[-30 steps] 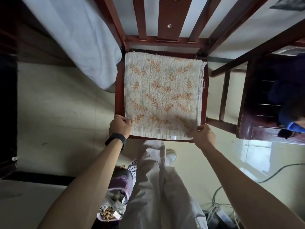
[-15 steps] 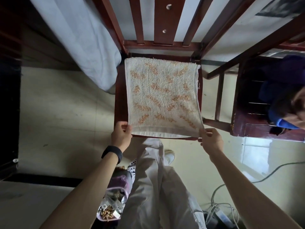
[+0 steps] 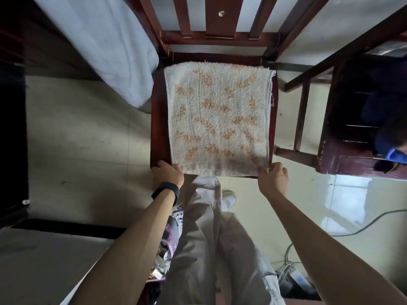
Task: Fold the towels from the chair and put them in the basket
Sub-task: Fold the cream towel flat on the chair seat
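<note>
white terry towel with an orange leaf pattern lies folded flat on the seat of the dark red wooden chair and covers most of the seat. doubled layers show along the towel edge at the chair's right side. the hem at the chair's front edge is blurred. left hand grips the towel corner at the chair's front left, fingers curled onto the cloth. right hand pinches the corner at the chair's front right, thumb and fingers closed on the hem. black wristband sits on the left wrist. pale bedsheet hangs left of the chair. dark wooden furniture stands right of the chair. green cable lies on the floor, right of the chair's front.
</note>
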